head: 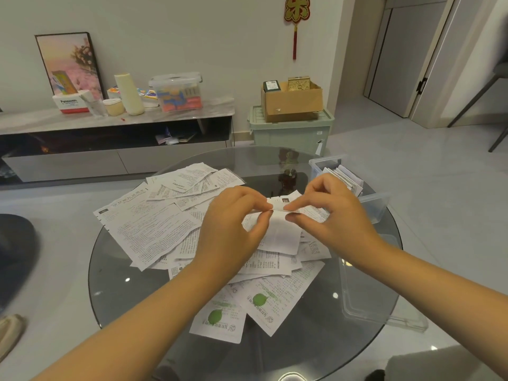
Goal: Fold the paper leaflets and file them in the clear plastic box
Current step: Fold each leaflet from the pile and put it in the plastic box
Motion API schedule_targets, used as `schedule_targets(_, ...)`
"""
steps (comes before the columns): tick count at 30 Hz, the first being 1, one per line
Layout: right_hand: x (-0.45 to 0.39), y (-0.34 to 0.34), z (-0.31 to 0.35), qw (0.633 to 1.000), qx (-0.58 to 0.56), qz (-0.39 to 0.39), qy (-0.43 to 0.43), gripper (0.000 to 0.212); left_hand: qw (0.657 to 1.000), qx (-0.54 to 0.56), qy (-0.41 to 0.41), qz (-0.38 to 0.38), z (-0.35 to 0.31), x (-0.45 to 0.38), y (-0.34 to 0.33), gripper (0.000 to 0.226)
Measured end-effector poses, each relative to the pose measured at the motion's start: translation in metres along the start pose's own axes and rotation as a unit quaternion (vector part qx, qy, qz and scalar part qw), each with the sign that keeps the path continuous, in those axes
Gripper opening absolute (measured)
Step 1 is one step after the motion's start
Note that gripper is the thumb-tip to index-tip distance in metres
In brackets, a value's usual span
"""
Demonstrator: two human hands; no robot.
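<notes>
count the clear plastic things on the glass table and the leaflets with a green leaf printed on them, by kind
Clear plastic box with filed leaflets: 1
Clear plastic lid lying flat: 1
Green-leaf leaflets: 2
Total: 4

We're in a home, a living room by the look of it. A low media cabinet (115,149) runs along the pale wall, its top crowded with a framed floral picture (70,63), a tissue box (72,101) and a lidded plastic tub (177,90). A red and gold good-luck ornament (297,12) hangs on the wall. A cardboard carton (292,101) sits on a green storage bin (291,132) on the glossy tiled floor (426,188), beside a round glass worktop (115,284).
</notes>
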State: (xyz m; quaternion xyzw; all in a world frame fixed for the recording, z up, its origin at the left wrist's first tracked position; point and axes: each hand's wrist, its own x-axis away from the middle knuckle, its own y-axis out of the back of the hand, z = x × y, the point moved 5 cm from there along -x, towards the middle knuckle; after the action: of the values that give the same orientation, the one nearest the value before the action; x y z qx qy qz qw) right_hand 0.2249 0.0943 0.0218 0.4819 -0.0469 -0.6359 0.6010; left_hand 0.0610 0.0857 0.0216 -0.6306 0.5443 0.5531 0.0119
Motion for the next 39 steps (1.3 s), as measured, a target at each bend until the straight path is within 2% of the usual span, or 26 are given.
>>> schedule_targets(2,0.003,-0.003,-0.001,0.999,0.026,0.024,0.039,0.005,0.997,-0.006,-0.017,0.077,-0.001,0.004,-0.005,0.009)
schedule_targets(3,0.004,-0.006,-0.003,0.997,0.020,0.068,0.023,0.004,0.990,0.012,0.017,0.140,0.002,0.008,-0.010,0.007)
schedule_targets(5,0.012,-0.018,-0.012,0.977,0.009,0.206,-0.050,0.008,0.962,0.043,0.100,0.252,0.013,0.021,-0.022,0.005)
schedule_targets(7,0.023,-0.028,-0.023,0.949,0.029,0.296,-0.105,0.012,0.946,0.035,0.134,0.294,0.020,0.031,-0.030,0.007)
schedule_targets(11,0.028,-0.037,-0.034,0.942,0.030,0.296,-0.157,0.015,0.926,0.029,0.188,0.325,0.026,0.039,-0.041,0.023)
schedule_targets(14,0.030,-0.044,-0.033,0.937,0.064,0.306,-0.154,0.024,0.922,-0.003,0.184,0.341,0.028,0.039,-0.045,0.042)
schedule_targets(18,0.027,-0.048,-0.030,0.937,0.130,0.304,-0.110,0.046,0.917,-0.027,0.167,0.360,0.030,0.038,-0.048,0.044)
schedule_targets(24,0.025,-0.052,-0.031,0.921,0.163,0.337,-0.104,0.037,0.911,-0.019,0.194,0.363,0.030,0.038,-0.051,0.038)
schedule_targets(27,0.024,-0.049,-0.028,0.929,0.123,0.327,-0.121,0.016,0.915,0.001,0.208,0.347,0.028,0.036,-0.050,0.030)
schedule_targets(30,0.024,-0.046,-0.029,0.934,0.068,0.316,-0.155,0.021,0.911,0.057,0.254,0.321,0.029,0.033,-0.048,0.025)
schedule_targets(35,0.021,-0.039,-0.028,0.919,-0.024,0.320,-0.228,0.009,0.885,0.174,0.351,0.252,0.035,0.030,-0.044,0.018)
schedule_targets(39,0.025,-0.037,-0.032,0.898,-0.109,0.282,-0.320,0.017,0.879,0.216,0.367,0.214,0.034,0.029,-0.042,0.020)
